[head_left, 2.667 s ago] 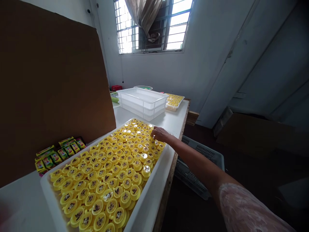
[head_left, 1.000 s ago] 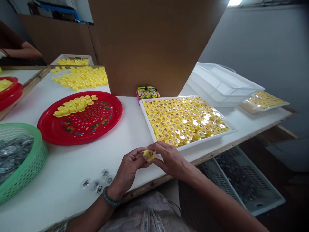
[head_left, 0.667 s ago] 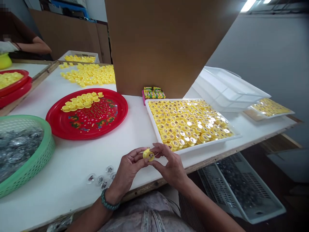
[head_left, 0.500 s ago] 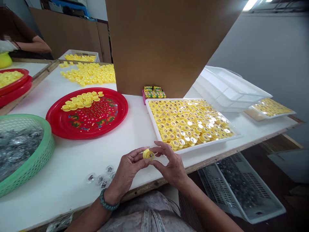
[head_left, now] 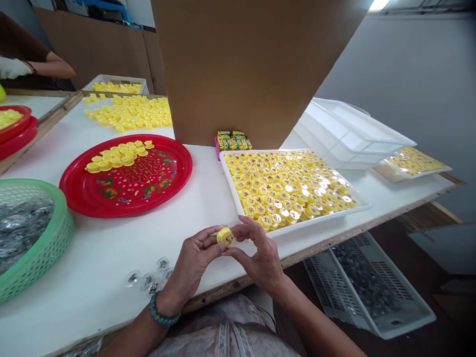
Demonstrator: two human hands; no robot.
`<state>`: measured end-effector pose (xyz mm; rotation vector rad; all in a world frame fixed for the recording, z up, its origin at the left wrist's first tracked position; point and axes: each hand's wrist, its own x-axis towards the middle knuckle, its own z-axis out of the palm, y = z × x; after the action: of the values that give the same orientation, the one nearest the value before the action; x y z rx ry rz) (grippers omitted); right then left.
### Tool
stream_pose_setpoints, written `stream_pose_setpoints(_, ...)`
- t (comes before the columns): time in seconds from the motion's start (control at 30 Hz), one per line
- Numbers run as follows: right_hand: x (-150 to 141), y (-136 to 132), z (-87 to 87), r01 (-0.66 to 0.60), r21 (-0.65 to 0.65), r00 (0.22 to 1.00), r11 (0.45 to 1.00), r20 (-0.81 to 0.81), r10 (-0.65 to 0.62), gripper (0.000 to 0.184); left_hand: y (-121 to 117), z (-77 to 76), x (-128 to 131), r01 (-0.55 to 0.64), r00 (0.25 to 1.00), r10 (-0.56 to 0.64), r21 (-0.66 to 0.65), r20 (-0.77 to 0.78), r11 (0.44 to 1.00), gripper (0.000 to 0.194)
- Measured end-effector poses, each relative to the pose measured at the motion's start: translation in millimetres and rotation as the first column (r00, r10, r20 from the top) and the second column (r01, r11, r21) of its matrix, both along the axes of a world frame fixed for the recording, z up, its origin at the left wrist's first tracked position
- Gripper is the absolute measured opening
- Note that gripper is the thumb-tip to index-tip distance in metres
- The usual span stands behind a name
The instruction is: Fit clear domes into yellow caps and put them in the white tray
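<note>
A small round yellow plastic piece (head_left: 224, 236) with a clear, printed face is held up just over the table's front edge. My left hand (head_left: 197, 258) pinches it from the left between thumb and fingers. From the other side, my right hand (head_left: 258, 253) grips its rim, thumb below and index finger above. Several clear printed discs (head_left: 149, 280) lie on the table left of my left wrist. Just beyond my right hand is a white tray (head_left: 290, 232) filled with rows of like yellow pieces, their printed faces up.
A red round tray (head_left: 126, 201) carries several yellow pieces; a green basket (head_left: 55, 238) holds clear parts. Loose yellow pieces (head_left: 134, 111) lie farther back, before a cardboard panel (head_left: 238, 74). White bins (head_left: 345, 129) stand right. A gloved co-worker's hand (head_left: 15, 68) shows far left.
The yellow piece has been turned slightly between my fingers, and both hands still hold it. The whole view has shifted a little. The co-worker's gloved hand has risen slightly.
</note>
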<state>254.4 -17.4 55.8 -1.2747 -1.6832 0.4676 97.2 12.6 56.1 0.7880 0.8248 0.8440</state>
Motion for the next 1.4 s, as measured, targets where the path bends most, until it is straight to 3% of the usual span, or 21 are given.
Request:
stream_pose_setpoints(0.37, 0.4, 1.5, -0.8, 0.003, 0.027, 1.0, 1.0, 0.02, -0.003, 0.058, 0.8, 1.5, -2.9, 0.003, 1.0, -0.003, -0.018, 0.022, 1.0, 0.048)
stream_pose_setpoints(0.73, 1.8, -1.4, -9.1, 0.109, 0.021, 0.994, 0.994, -0.014, -0.109, 0.051, 0.3, 3.8, -3.3, 0.02, 0.998, -0.02, -0.003, 0.053, 1.0, 0.047)
stream_pose_setpoints(1.03, 1.9, -3.7, -17.1, 0.071, -0.023, 0.951, 0.997, -0.299, -0.074, 0.05, 0.1, 10.2, -5.2, 0.019, 0.997, -0.015, -0.048, 0.071, 0.999, 0.041)
stream_pose_setpoints(1.4, -2.0, -5.3, -8.1, 0.103, 0.054, 0.891, 0.993, -0.448, -0.068, 0.05, 0.7, 6.5, -3.7, -0.006, 0.994, 0.014, -0.071, 0.109, 0.997, 0.037)
